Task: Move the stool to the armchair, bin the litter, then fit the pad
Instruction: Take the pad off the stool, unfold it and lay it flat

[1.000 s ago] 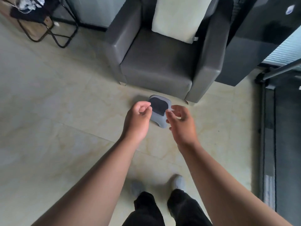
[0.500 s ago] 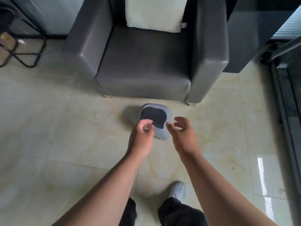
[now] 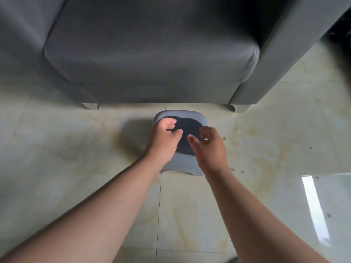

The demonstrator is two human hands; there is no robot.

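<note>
A low grey stool [image 3: 182, 165] stands on the floor tiles directly in front of the dark grey armchair [image 3: 152, 59], almost touching its front. A black pad [image 3: 187, 124] lies on the stool's top. My left hand [image 3: 164, 139] rests on the pad's left part, with thumb and curled fingers pinched at its edge. Over the pad's right side hovers my right hand [image 3: 209, 149], its fingers loosely bent and apart with nothing in them. Both hands hide much of the pad and the stool's middle.
Pale glossy floor tiles [image 3: 76, 158] spread left, right and behind the stool. Small dark specks [image 3: 242, 171] lie on the floor right of the stool. The armchair's short feet [image 3: 90, 106] stand just beyond the stool.
I have moved closer and bent down, so the stool and armchair front fill the view. Both hands have dropped from above the stool onto the pad.
</note>
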